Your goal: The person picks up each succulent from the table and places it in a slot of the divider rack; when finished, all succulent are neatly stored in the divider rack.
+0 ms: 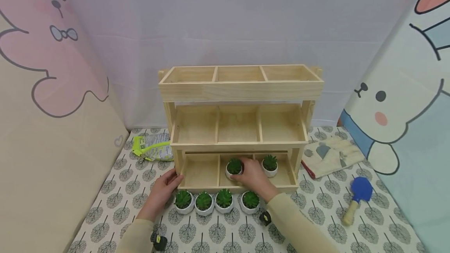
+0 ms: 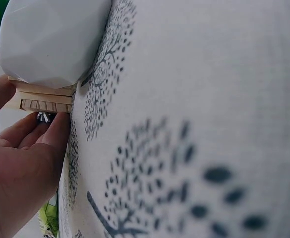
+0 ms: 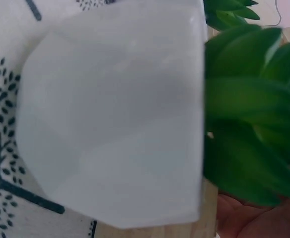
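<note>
Right hand (image 1: 256, 175), here we go: from my end I see its thumb and fingers gripping a potted succulent (image 1: 234, 168), white pot and all, at the middle compartment on the bottom tier of the wooden shelf (image 1: 241, 92). Is the pot's base touching the compartment floor? I can't tell. Next door, in the right-hand compartment, another succulent (image 1: 270, 166) stands upright by itself.

Over to the left hand (image 1: 163, 190), pinching the bottom tier's left end; my left wrist view has the thumb on one side of the wood and fingers on the other, a white pot just beside. The two hands are well apart.

Down in front of the shelf, four more potted plants (image 1: 203, 203) line up on the tree-print desk (image 1: 190, 231), the rightmost spaced slightly off from the other three. Out right I've got a folded cloth (image 1: 332, 157) and a blue trowel (image 1: 361, 189) nearer the person; away left, a green-and-grey packet (image 1: 154, 147) lies beside the shelf.
</note>
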Tool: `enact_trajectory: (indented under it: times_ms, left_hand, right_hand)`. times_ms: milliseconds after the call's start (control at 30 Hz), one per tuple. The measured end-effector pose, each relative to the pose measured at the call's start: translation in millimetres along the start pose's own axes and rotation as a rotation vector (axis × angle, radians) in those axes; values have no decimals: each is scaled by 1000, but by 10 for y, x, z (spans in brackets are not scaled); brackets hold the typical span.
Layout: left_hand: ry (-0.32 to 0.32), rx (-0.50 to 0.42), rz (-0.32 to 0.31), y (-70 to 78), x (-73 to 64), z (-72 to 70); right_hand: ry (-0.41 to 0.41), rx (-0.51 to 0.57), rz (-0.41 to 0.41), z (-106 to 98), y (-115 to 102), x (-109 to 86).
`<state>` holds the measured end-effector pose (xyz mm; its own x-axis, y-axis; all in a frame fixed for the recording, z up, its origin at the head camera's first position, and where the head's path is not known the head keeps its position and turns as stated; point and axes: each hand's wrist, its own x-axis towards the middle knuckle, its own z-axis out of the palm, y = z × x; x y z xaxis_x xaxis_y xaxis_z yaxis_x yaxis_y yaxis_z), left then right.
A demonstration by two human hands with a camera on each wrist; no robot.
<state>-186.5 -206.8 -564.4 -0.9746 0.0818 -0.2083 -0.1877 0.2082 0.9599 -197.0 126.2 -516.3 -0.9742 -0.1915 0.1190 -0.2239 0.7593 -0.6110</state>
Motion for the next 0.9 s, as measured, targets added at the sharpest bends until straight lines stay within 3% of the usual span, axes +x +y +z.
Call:
enact_trajectory:
  times_ms: [400, 900]
  left_hand:
    - [6, 8, -6, 49, -26, 19]
    - [13, 13, -12, 22, -5, 8]
  right_hand:
    - [7, -6, 34, -52, -47, -51]
    - [3, 210, 86, -169, -55, -288]
